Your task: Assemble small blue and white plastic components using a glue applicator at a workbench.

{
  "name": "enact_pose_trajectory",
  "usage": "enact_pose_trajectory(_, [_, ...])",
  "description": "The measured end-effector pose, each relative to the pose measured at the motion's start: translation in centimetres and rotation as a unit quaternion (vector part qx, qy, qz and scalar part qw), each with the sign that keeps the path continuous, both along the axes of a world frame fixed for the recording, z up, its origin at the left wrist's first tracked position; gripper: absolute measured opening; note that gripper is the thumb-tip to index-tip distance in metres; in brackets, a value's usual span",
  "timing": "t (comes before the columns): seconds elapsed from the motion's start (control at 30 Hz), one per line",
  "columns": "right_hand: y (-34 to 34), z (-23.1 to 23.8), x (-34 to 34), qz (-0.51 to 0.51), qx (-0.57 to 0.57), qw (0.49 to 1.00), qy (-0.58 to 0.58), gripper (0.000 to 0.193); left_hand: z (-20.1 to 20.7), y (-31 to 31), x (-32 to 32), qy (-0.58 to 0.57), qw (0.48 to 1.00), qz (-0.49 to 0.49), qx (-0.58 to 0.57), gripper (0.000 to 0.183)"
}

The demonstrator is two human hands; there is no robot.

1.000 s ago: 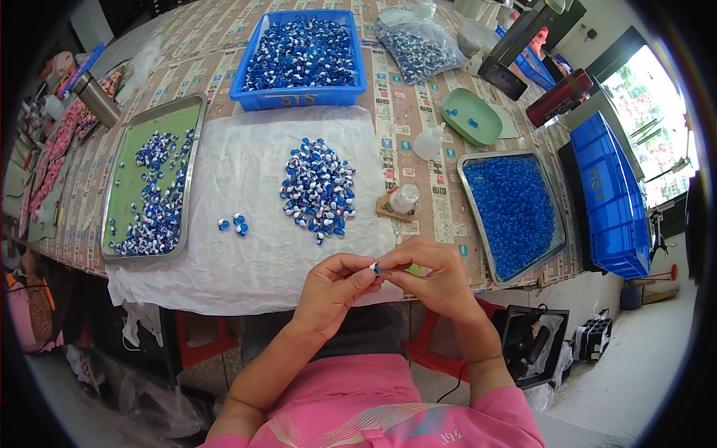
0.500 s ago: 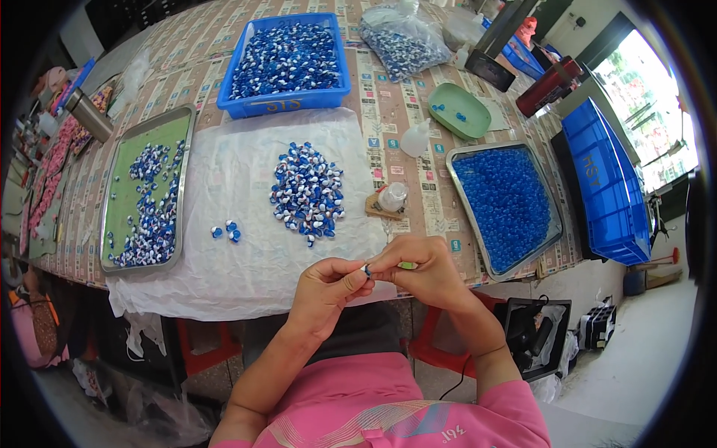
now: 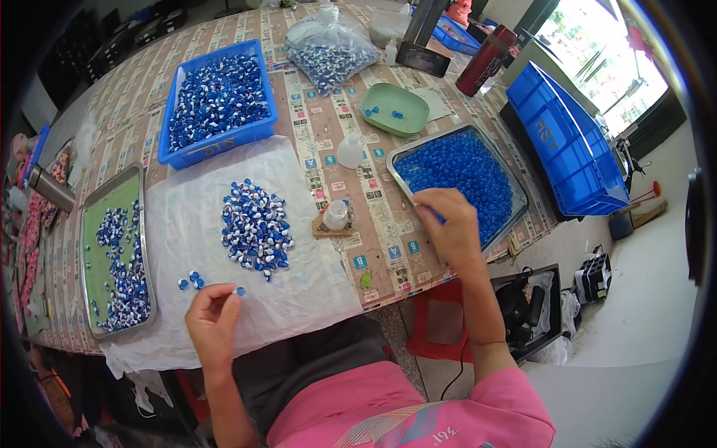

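A small blue-and-white bead-like piece [image 3: 239, 291] is pinched between thumb and forefinger of my left hand [image 3: 211, 322]. That hand is low over the white sheet [image 3: 317, 272], close to a few similar blue-and-white pieces [image 3: 196, 279]. Beyond it lies a loose pile of blue-and-white pieces [image 3: 256, 228]. My right hand [image 3: 457, 233] reaches to the near left edge of a metal tray [image 3: 523, 216] full of clear blue beads [image 3: 470, 168]. Its thumb and fingers are drawn together, with a bit of blue between them. Whether that is a held bead or the beads behind cannot be made out.
Left of the sheet is a green-bottomed metal tray [image 3: 142, 299] with more pieces. A blue bin [image 3: 224, 145] and a filled plastic bag [image 3: 332, 56] stand farther back. Near the bead tray are a small jar [image 3: 337, 215], a white bottle [image 3: 349, 151] and a green dish [image 3: 407, 123].
My hands, together at one small piece before, have parted. The left went left over the sheet with a piece; the right went to the bead tray. The whole view has shifted too.
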State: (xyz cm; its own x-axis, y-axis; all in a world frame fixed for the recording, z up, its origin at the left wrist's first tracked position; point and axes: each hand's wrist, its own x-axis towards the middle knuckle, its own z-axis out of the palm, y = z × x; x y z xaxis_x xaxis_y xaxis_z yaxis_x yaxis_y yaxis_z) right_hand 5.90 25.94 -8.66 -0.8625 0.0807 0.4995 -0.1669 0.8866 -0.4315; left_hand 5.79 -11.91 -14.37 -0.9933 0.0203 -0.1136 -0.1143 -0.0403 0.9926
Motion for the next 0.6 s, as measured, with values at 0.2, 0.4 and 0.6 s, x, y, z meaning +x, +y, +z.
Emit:
enact_pose_trajectory(0.2, [5.4,-1.1,0.3,-0.111,0.1,0.986,-0.078,0.02,-1.8,-3.9,-1.4,0.123,0.967,0.053,-0.218,0.013])
enact_pose_trajectory(0.4, [5.7,-2.5,-0.1,-0.109,0.103,0.982,-0.117,0.021,-0.7,-1.9,-1.8,0.177,0.926,0.109,-0.316,0.016])
enact_pose_trajectory(0.6, [1.8,-1.2,0.4,-0.082,-0.057,0.995,-0.032,0.021,-0.5,-0.1,-1.0,0.246,0.875,0.111,-0.401,0.02])
